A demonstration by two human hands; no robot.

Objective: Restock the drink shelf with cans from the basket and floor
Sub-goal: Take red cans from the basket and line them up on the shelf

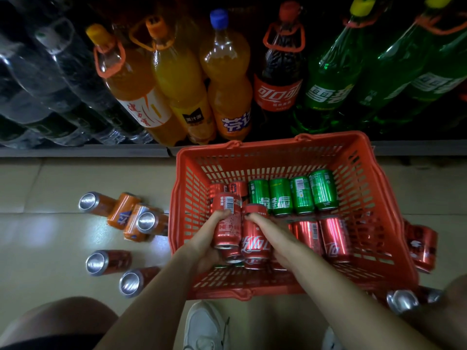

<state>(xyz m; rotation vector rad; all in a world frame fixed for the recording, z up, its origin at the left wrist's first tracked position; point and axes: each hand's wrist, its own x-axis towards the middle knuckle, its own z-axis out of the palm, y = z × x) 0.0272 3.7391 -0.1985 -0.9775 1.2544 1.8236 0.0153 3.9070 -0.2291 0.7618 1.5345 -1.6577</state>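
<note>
A red plastic basket (374,203) sits on the floor in front of the bottom drink shelf (83,150). Inside lie several green cans (302,195) at the back and red cola cans (334,238) at the front. Over the basket's left side, my left hand (204,245) grips a red cola can (227,223) from below, thumb on its side. My right hand (273,236) holds a second red cola can (255,238) right beside it, fingers across its top end. More red cans lie under both hands.
Orange cans (131,214) and two red cans (111,261) lie on the tiled floor left of the basket; more red cans (420,246) lie to its right. Large bottles of orange soda (227,79), cola and green soda stand on the shelf. My shoe (204,327) is below.
</note>
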